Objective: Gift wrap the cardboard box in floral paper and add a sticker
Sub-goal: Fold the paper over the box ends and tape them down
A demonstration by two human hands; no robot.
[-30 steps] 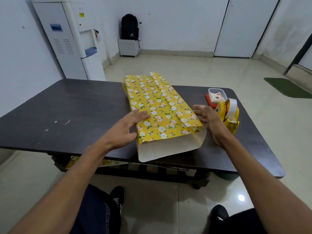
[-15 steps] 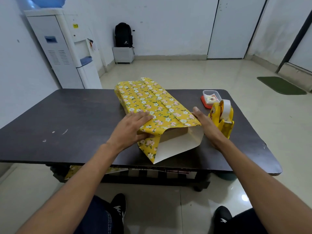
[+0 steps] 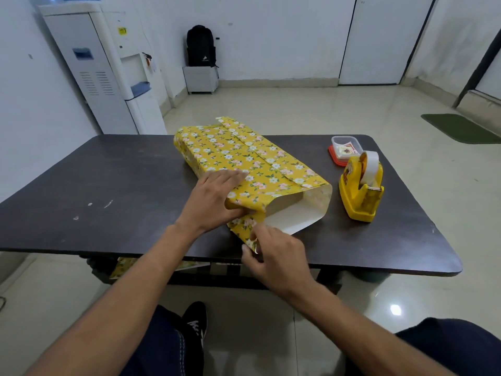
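The wrap is about half done. The yellow floral wrapping paper (image 3: 244,158) is already closed round the long sides of the cardboard box (image 3: 287,198), with an overlapping seam along the top. The parcel lies slanted from mid-tabletop toward the near edge. The near end is unfinished: it gapes open, showing the white underside and what looks like the box's end.

The left hand (image 3: 214,199) presses flat on the paper's near-left corner, fingers straight. The right hand (image 3: 276,256) pinches the loose flap's tip between fingers and thumb at the near edge. Folding and taping both ends and adding the sticker appear to remain.

On the dark, scuffed tabletop (image 3: 108,185), a yellow tape dispenser (image 3: 362,191) stands by the right edge. Beyond it, a clear plastic tub with a red lid (image 3: 336,156) holds what look like stickers (image 3: 345,150). The room has pale tiles, a white water dispenser (image 3: 108,77) and a black backpack (image 3: 200,47).
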